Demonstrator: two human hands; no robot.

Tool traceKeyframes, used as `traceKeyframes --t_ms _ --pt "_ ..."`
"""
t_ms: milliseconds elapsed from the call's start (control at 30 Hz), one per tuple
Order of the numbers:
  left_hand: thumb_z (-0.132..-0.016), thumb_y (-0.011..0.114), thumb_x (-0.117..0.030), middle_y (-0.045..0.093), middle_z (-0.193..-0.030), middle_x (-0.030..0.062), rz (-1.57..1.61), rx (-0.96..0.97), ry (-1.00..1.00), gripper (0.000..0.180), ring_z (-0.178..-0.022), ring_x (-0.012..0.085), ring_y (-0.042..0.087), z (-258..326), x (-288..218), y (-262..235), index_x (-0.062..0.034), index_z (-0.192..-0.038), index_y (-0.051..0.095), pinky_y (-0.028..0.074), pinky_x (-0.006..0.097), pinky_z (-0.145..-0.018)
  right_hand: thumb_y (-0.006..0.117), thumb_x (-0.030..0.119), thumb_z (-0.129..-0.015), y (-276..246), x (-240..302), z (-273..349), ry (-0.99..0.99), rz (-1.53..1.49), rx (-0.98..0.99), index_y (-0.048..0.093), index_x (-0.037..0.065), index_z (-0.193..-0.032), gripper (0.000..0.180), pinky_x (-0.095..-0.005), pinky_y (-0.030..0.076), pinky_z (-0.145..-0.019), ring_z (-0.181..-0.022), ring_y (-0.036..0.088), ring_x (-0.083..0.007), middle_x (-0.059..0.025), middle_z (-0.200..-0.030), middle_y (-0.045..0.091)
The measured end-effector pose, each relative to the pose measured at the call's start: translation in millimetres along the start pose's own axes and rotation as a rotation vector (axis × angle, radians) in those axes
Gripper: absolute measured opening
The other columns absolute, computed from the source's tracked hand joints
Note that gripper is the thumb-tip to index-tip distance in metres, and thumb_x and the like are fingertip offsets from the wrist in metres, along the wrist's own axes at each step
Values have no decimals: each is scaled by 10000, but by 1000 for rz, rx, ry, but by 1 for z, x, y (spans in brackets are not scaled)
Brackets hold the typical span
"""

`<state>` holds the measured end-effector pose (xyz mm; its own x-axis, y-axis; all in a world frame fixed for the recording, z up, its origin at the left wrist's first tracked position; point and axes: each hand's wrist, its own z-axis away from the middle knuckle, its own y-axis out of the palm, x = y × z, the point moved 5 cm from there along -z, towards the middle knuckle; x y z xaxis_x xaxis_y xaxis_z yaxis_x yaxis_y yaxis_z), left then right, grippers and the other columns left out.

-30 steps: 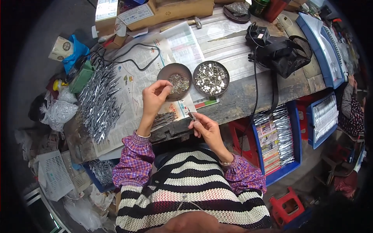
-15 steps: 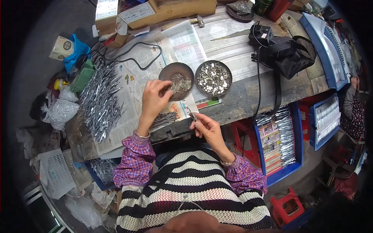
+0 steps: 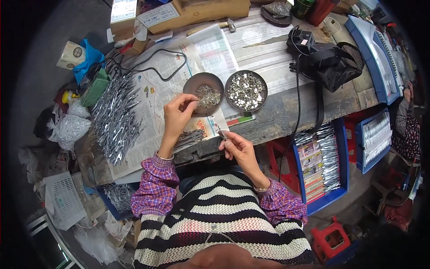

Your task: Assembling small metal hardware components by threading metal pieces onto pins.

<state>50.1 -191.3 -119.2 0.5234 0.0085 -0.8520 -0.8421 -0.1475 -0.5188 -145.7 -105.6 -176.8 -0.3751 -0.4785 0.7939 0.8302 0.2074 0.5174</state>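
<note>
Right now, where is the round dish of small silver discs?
In the head view, the round dish of small silver discs sits on the workbench ahead of the right hand, beside the brown bowl of metal clips.

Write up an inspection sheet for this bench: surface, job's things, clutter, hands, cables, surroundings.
Surface: worn wooden bench, partly covered by newspaper.
Job's things: brown dish of small metal clips; second dish of shiny round pieces; a small metal part.
Clutter: heap of silvery metal pieces, cardboard boxes, hammer, black mesh bag.
Hands: left hand pinches at the brown dish's rim; right hand has a grip on the small part.
Cables: black cable loops across the newspaper; another drops over the bench edge.
Surroundings: blue trays of packed pieces, red stool.
</note>
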Motion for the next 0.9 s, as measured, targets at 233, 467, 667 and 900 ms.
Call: traceKeyframes --t_ms 233,467,667,900 --pt "-764 639 46 647 -833 41 380 206 -100 92 -756 91 595 41 -19 13 15 -850 653 477 218 -688 490 135 -945 1 -1 0 147 -186 12 509 -22 -1233 329 -165 388 -493 -576 498 -56 -45 -823 605" --pt "-711 654 68 638 -797 71 288 196 108 122 -738 138 604 57 -29 24 23 -824 642 474 246 -661 495 139 -939 8 -2 4 152 -208 53 521 -14 -1226 326 -168 388 -485 -565 496 -43 -23 -809 599" --pt "-688 650 73 625 -794 75 225 188 210 126 -752 156 599 57 -37 24 21 -802 643 471 252 -658 489 136 -940 11 -1 6 133 -197 75 522 -11 -1228 325 -167 389 -487 -565 494 -40 -25 -817 606" --pt "-687 649 75 612 -784 72 271 205 174 114 -736 150 589 60 -34 24 24 -789 642 466 245 -653 492 141 -940 13 -1 6 138 -179 91 520 -11 -1232 331 -166 391 -492 -567 493 -39 -29 -823 613"
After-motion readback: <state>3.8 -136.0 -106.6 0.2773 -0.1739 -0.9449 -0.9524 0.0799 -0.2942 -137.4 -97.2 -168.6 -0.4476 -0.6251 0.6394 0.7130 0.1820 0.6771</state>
